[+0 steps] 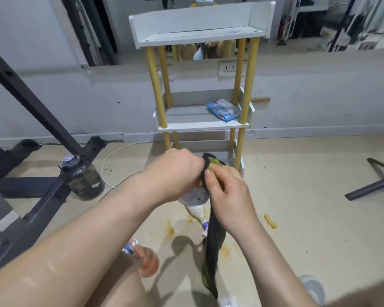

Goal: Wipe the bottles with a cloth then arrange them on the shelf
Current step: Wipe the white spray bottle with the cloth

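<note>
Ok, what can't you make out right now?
Head view:
Bottom tier of the white, yellow-posted shelf: covered by both hands.
Body of the clear plastic bottle: behind the dark cloth and right hand.
Grip of the left hand: fingers hidden by its knuckles.
The orange-tinted bottle: blurred, partly behind the left forearm.
</note>
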{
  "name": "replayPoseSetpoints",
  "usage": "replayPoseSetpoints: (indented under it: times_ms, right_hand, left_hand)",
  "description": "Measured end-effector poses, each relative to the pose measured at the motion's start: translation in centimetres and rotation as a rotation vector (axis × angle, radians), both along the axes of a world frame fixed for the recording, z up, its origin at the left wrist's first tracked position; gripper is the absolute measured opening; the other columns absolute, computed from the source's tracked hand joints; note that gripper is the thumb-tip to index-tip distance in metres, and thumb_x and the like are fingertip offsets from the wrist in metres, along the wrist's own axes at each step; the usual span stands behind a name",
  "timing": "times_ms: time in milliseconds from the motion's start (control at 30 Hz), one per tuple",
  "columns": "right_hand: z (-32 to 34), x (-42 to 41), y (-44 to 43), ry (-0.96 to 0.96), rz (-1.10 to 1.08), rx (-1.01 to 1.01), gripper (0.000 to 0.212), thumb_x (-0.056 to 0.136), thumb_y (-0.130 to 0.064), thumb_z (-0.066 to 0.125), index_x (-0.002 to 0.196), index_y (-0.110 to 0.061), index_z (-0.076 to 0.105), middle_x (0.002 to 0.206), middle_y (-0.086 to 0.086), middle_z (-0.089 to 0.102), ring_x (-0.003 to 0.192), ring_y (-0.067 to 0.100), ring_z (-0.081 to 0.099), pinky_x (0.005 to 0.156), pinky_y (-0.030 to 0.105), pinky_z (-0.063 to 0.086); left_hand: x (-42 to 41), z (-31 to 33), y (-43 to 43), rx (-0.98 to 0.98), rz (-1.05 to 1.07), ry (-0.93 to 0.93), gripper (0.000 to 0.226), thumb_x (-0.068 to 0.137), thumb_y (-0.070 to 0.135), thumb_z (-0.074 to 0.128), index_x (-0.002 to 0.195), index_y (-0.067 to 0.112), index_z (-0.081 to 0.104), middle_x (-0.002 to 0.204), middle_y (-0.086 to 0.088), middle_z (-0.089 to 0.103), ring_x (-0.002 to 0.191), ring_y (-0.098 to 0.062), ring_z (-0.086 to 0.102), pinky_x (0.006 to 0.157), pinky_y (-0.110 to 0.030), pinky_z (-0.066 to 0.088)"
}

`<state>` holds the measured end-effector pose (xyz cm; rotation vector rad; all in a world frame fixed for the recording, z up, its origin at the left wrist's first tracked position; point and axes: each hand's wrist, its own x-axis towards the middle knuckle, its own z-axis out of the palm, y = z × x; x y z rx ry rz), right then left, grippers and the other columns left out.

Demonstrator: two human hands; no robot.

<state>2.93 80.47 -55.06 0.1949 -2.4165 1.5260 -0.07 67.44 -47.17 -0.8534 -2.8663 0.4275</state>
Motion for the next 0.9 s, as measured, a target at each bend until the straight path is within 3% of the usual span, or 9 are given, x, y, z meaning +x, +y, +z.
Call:
replayPoseSetpoints:
  times_ms: [100, 233, 400, 533, 600, 667, 733, 833, 900]
  right_hand:
    - [-0.5, -0.2, 1.3, -0.047, 0.201, 0.064, 0.029, 0.099, -0.029, 0.050, 0.123, -0.029, 0.065, 0.112, -0.005, 0.066, 0.110, 0.018, 0.055, 0.096, 0.037, 0.044]
    - [-0.8, -0.2, 1.5, 0.131, 0.027, 0.111, 0.025, 0.094, -0.031, 0.050, 0.108, -0.026, 0.071, 0.088, -0.004, 0.067, 0.086, 0.016, 0.057, 0.076, 0.031, 0.046]
    - [-1.2, 0.1, 0.8, 0.003, -0.133, -0.394, 0.032, 0.095, -0.019, 0.064, 0.093, -0.049, 0.073, 0.084, -0.021, 0.072, 0.083, 0.003, 0.063, 0.077, 0.027, 0.052]
    - [-2.2, 1.4, -0.5, 0.040, 0.029, 0.026, 0.055, 0.101, -0.038, 0.042, 0.140, -0.065, 0.014, 0.131, -0.020, 0.053, 0.112, -0.003, 0.050, 0.090, 0.022, 0.044]
    - [-3.0, 1.4, -0.5, -0.077, 0.121, 0.116, 0.059, 0.102, -0.048, 0.033, 0.143, -0.065, -0.005, 0.126, -0.016, 0.058, 0.106, 0.007, 0.058, 0.086, 0.032, 0.047]
    - [-2.6, 0.7, 0.4, -0.280, 0.194, -0.087, 0.042, 0.099, -0.056, 0.036, 0.141, -0.051, 0.033, 0.099, -0.024, 0.063, 0.078, -0.008, 0.060, 0.070, 0.020, 0.047]
    - [-2.0, -0.1, 1.6, -0.457, 0.269, -0.204, 0.047, 0.087, -0.063, 0.032, 0.095, -0.028, 0.063, 0.066, -0.021, 0.061, 0.053, -0.008, 0.053, 0.054, 0.015, 0.040]
    - [-1.3, 0.0, 1.9, -0.399, 0.314, -0.113, 0.061, 0.097, -0.066, 0.027, 0.103, -0.019, 0.065, 0.093, -0.010, 0.068, 0.090, 0.007, 0.061, 0.081, 0.028, 0.046]
    - [-0.9, 1.0, 0.7, -0.285, 0.243, 0.222, 0.035, 0.104, -0.050, 0.029, 0.118, -0.029, 0.053, 0.106, -0.010, 0.062, 0.107, 0.012, 0.054, 0.103, 0.038, 0.032]
  left_hand:
    - [0.4, 0.0, -0.3, 0.073, 0.049, -0.102, 0.021, 0.098, 0.032, 0.050, 0.107, 0.017, 0.061, 0.100, -0.009, 0.069, 0.099, -0.033, 0.063, 0.069, -0.033, 0.039]
    - [0.4, -0.6, -0.8, 0.261, 0.043, -0.199, 0.031, 0.098, 0.048, 0.050, 0.098, 0.018, 0.057, 0.094, -0.005, 0.068, 0.095, -0.032, 0.061, 0.065, -0.035, 0.036]
    - [0.7, -1.8, -0.6, 0.359, 0.141, -0.223, 0.044, 0.098, 0.055, 0.040, 0.076, 0.017, 0.044, 0.069, 0.002, 0.048, 0.074, -0.029, 0.049, 0.058, -0.038, 0.026]
    - [0.6, -1.5, -1.0, 0.454, 0.169, -0.177, 0.050, 0.100, 0.054, 0.037, 0.077, 0.012, 0.052, 0.069, -0.004, 0.053, 0.069, -0.027, 0.047, 0.053, -0.038, 0.023]
    - [0.7, -1.3, -1.3, 0.434, 0.145, -0.156, 0.050, 0.100, 0.053, 0.036, 0.083, 0.011, 0.056, 0.072, -0.003, 0.055, 0.070, -0.027, 0.046, 0.055, -0.039, 0.024]
    - [0.9, -1.1, -1.5, 0.441, 0.123, -0.162, 0.046, 0.100, 0.052, 0.036, 0.088, 0.015, 0.059, 0.075, -0.001, 0.056, 0.073, -0.025, 0.046, 0.059, -0.040, 0.030]
    - [1.0, -0.8, -2.0, 0.531, 0.115, -0.208, 0.042, 0.099, 0.050, 0.040, 0.086, 0.016, 0.059, 0.077, -0.002, 0.061, 0.076, -0.025, 0.051, 0.065, -0.041, 0.040]
    - [0.5, -0.9, -3.0, 0.703, 0.134, -0.254, 0.042, 0.099, 0.048, 0.042, 0.079, 0.014, 0.059, 0.070, -0.002, 0.064, 0.074, -0.022, 0.056, 0.070, -0.038, 0.046]
    - [0.0, -1.1, -3.4, 0.771, 0.181, -0.233, 0.043, 0.099, 0.048, 0.042, 0.080, 0.015, 0.062, 0.065, 0.001, 0.065, 0.069, -0.010, 0.056, 0.063, -0.025, 0.042]
